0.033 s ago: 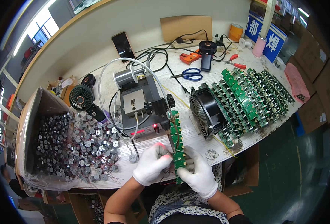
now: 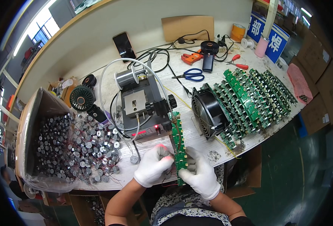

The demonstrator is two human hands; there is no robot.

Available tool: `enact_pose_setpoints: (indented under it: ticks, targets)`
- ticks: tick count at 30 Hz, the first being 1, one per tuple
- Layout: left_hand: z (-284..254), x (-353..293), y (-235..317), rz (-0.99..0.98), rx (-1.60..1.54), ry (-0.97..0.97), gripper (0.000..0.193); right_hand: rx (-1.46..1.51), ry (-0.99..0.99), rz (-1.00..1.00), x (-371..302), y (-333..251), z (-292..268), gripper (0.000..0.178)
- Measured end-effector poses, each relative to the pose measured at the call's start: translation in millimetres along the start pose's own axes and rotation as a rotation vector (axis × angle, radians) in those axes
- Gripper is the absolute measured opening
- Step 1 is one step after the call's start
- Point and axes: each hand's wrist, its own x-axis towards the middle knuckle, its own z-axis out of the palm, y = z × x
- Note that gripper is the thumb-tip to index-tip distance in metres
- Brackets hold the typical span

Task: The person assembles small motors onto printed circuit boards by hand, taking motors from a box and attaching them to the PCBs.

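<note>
A long green circuit board strip (image 2: 180, 150) stretches from below the soldering machine (image 2: 136, 107) toward my body. My right hand (image 2: 201, 175), in a white glove, grips the strip's right edge, thumb on top near its lower end. On the strip's left side my left hand (image 2: 156, 164), gloved too, is closed in a pinch beside the soldering tip. What its fingers hold is hidden. Red light falls on those fingertips. Thin red wire shows below the left hand. A roll of solder wire (image 2: 127, 80) sits on top of the machine.
Small round metal motors (image 2: 98, 147) with wires fill a lined box at left and spill onto the table. A black fan (image 2: 210, 113) stands right of the strip, before rows of circuit boards (image 2: 249, 101). Blue-handled scissors (image 2: 193, 74), red-handled pliers (image 2: 238, 63) and a phone (image 2: 124, 46) lie behind.
</note>
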Motion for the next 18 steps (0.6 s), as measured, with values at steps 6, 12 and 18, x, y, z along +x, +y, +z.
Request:
enact_pose_setpoints:
  ticks: [6,12,18]
  targets:
    - [-6.2,2.5,4.5,-0.124,0.017,-0.085,0.011,0.362,-0.052,0.024,2.2,-1.7,0.5,0.078]
    - [-1.9,1.3,3.7,-0.222,-0.227,-0.106,0.007,0.341,-0.074,0.000,0.5,-1.5,4.4,0.078]
    - [0.7,1.2,4.8,-0.223,-0.267,-0.077,0.008,-0.007,0.064,-0.116,-0.8,1.1,10.6,0.072]
